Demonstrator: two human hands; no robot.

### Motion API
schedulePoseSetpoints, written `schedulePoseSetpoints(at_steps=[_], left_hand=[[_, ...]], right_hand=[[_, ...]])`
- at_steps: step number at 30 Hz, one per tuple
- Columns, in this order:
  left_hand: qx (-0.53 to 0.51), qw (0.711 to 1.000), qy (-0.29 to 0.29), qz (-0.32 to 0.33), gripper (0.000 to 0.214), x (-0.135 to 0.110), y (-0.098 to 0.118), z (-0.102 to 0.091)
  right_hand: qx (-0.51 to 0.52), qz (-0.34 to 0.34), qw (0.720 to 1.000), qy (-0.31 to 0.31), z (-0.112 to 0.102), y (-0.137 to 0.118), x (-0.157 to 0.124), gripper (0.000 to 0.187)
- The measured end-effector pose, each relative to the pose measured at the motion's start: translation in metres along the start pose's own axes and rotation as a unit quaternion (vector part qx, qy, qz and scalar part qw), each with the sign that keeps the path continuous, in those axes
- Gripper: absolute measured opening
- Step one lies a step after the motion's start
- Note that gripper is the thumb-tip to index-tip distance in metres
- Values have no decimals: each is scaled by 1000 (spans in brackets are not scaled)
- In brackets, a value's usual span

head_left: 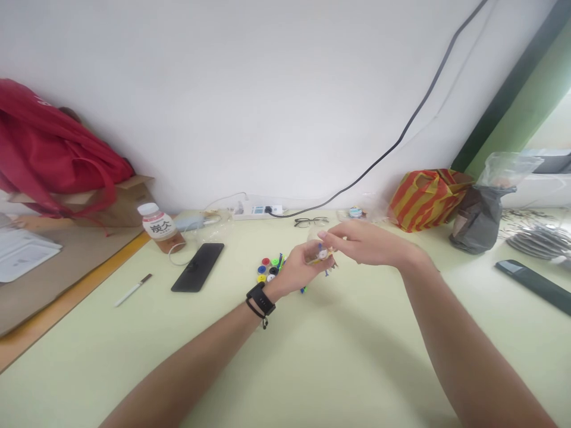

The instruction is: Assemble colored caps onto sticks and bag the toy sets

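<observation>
My left hand (298, 267), with a black band on its wrist, is closed around a small clear packet (322, 254) with a yellowish piece inside. My right hand (363, 241) meets it from the right, fingers pinched on the same packet. Both hands hover just above a pale green table (339, 356). Under and to the left of my left hand lies a cluster of small coloured round pieces (267, 268) and thin coloured sticks (281, 260); some are hidden by the hand.
A black phone (198, 267), a white pen (132, 290) and a drink bottle (159, 228) lie to the left. Glasses (311, 222) and a power strip (261, 210) sit by the wall. A striped bag (426, 199), a grey bag (479, 217) and a dark flat device (535, 285) are on the right.
</observation>
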State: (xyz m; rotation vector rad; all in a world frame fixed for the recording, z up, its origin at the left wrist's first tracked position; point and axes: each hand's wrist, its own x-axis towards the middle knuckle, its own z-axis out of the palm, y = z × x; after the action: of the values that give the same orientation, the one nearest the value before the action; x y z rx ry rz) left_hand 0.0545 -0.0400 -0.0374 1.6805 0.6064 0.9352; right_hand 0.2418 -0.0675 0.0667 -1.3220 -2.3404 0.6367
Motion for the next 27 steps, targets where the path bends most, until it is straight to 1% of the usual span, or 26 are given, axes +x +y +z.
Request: schedulePoseSetpoints(at_steps=[2, 4, 5, 6, 7, 8, 9, 10, 12, 14, 16, 17, 18, 20, 22, 23, 25, 27], left_hand=[[-26, 999, -11, -18, 33, -1, 2, -3], [-51, 998, -13, -44, 38, 0, 4, -7], [-62, 996, -11, -57, 40, 0, 5, -10], [-74, 995, -8, -67, 43, 1, 6, -12], [-85, 994, -6, -73, 46, 2, 8, -15], [-97, 993, -6, -74, 49, 2, 9, -17], [-107, 992, -7, -70, 51, 3, 11, -19], [-114, 991, -9, -63, 54, 3, 13, -21], [-114, 992, -15, -48, 57, 4, 18, -23], [-101, 994, -25, -39, 56, 4, 24, -24], [-86, 996, -26, -26, 52, 4, 27, -26], [-80, 997, -15, -17, 49, 5, 28, -27], [-75, 997, 6, -5, 45, 6, 28, -29], [-57, 996, 71, 20, 38, 9, 26, -34], [-27, 990, 135, 41, 35, 12, 23, -41], [-11, 986, 158, 49, 34, 13, 21, -46], [11, 980, 187, 64, 33, 15, 21, -54], [23, 978, 193, 73, 32, 15, 23, -62]], right_hand=[[-23, -18, 997, 68, -4, 0, 1, 52], [-16, -32, 985, 171, -7, 3, 3, 37], [-1, -35, 974, 222, -8, 5, 5, 34], [19, -33, 964, 262, -8, 9, 6, 40], [42, -29, 958, 282, -7, 13, 8, 52], [68, -23, 958, 278, -6, 17, 10, 65], [97, -17, 962, 254, -4, 22, 13, 73], [131, -14, 968, 216, -2, 26, 15, 75], [203, -18, 969, 140, 4, 33, 20, 67], [261, -23, 959, 106, 9, 37, 25, 55], [291, -24, 951, 102, 12, 39, 29, 48], [297, -23, 949, 104, 13, 39, 30, 47], [299, -23, 948, 106, 13, 39, 30, 46], [294, -25, 949, 109, 12, 39, 30, 46], [291, -26, 949, 115, 10, 40, 29, 46], [290, -25, 949, 118, 10, 41, 28, 47], [283, -27, 950, 132, 9, 43, 28, 46], [268, -35, 952, 147, 9, 45, 28, 43]])
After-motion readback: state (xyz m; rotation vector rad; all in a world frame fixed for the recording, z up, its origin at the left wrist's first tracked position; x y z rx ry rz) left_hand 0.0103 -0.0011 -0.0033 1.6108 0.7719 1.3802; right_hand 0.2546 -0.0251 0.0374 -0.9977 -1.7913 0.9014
